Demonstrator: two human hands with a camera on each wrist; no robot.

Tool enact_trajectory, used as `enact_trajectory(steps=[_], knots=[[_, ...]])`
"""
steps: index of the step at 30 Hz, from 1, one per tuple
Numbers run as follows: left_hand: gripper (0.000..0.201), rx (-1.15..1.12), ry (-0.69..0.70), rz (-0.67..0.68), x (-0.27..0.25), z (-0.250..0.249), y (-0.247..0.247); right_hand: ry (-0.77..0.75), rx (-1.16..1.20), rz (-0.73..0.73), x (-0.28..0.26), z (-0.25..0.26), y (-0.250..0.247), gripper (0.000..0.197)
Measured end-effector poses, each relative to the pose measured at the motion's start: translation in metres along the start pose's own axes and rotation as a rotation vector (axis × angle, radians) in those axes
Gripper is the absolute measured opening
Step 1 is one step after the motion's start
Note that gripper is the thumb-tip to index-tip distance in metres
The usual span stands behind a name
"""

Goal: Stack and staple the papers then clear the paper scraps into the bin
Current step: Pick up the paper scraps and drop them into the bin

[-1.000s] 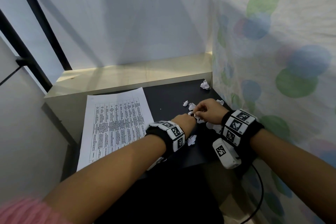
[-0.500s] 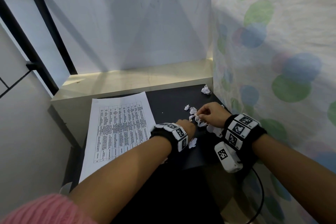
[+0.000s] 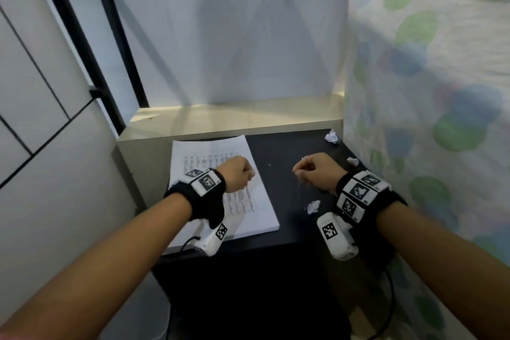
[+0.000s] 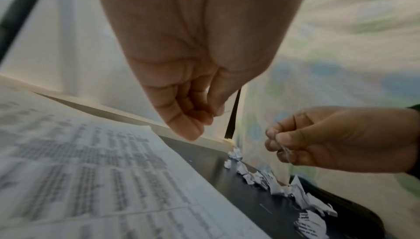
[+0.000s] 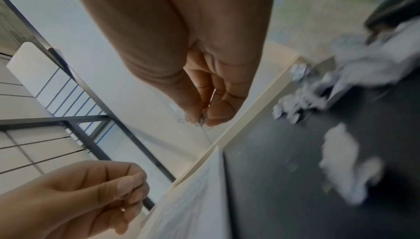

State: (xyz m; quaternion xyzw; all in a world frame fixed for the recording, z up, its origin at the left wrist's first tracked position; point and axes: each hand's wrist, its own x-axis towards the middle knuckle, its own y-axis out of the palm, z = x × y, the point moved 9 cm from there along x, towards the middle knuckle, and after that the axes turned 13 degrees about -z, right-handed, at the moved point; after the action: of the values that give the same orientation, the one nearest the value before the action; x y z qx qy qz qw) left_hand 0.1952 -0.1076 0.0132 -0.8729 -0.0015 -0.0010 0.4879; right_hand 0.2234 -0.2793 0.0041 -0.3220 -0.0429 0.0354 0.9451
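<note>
A stack of printed papers (image 3: 209,149) lies on the left half of the black table (image 3: 284,146). Crumpled white scraps (image 3: 313,206) lie near my right wrist, with others by the curtain (image 3: 352,161) and at the back corner (image 3: 332,136). My left hand (image 3: 249,174) hovers over the stack as a fist, thumb pressed to curled fingers (image 4: 181,131), and I see no scrap in it. My right hand (image 3: 299,171) is raised above the table, and its fingertips (image 5: 216,115) pinch a thin strand that hangs down. The scraps (image 4: 272,183) run along the table's right edge.
A beige ledge (image 3: 234,116) borders the back of the table. A spotted curtain (image 3: 427,119) hangs close on the right. White panels and a black frame (image 3: 110,50) stand to the left. No bin or stapler is in view.
Both hands were together over the scraps on the right. Now they are apart: the left has swung left over the paper stack, and the right has lifted off the table, pinching the strand.
</note>
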Motion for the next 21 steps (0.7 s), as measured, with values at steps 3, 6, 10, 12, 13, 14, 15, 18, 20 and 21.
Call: enact_trajectory(steps=[3,6,10,12,13,14,15,18,20,21], knots=[[0.027,-0.036,-0.044,-0.031,-0.026,0.035,-0.025,-0.006,0.057,0.064,-0.016,0.031,0.042,0.01],[0.024,-0.081,-0.108,-0.084,-0.054,0.078,-0.049,0.0,0.164,0.168,-0.041,0.07,0.094,0.014],[0.028,-0.117,-0.256,-0.187,-0.092,0.148,-0.076,-0.029,0.243,0.307,-0.076,0.117,0.168,0.028],[0.026,-0.092,-0.317,-0.224,-0.112,0.182,-0.086,-0.065,0.256,0.378,-0.093,0.139,0.207,0.03],[0.022,-0.071,-0.351,-0.235,-0.122,0.198,-0.089,-0.081,0.257,0.408,-0.101,0.148,0.225,0.03],[0.019,-0.052,-0.39,-0.24,-0.131,0.215,-0.09,-0.095,0.266,0.427,-0.108,0.156,0.242,0.031],[0.018,-0.036,-0.428,-0.236,-0.14,0.231,-0.089,-0.108,0.257,0.442,-0.115,0.163,0.258,0.031],[0.022,0.056,-0.514,-0.189,-0.164,0.272,-0.079,-0.18,0.164,0.475,-0.131,0.177,0.304,0.016],[0.025,0.101,-0.557,-0.142,-0.175,0.296,-0.066,-0.195,0.086,0.501,-0.142,0.176,0.333,0.013],[0.027,0.119,-0.578,-0.121,-0.18,0.308,-0.057,-0.182,0.052,0.506,-0.147,0.17,0.347,0.016]])
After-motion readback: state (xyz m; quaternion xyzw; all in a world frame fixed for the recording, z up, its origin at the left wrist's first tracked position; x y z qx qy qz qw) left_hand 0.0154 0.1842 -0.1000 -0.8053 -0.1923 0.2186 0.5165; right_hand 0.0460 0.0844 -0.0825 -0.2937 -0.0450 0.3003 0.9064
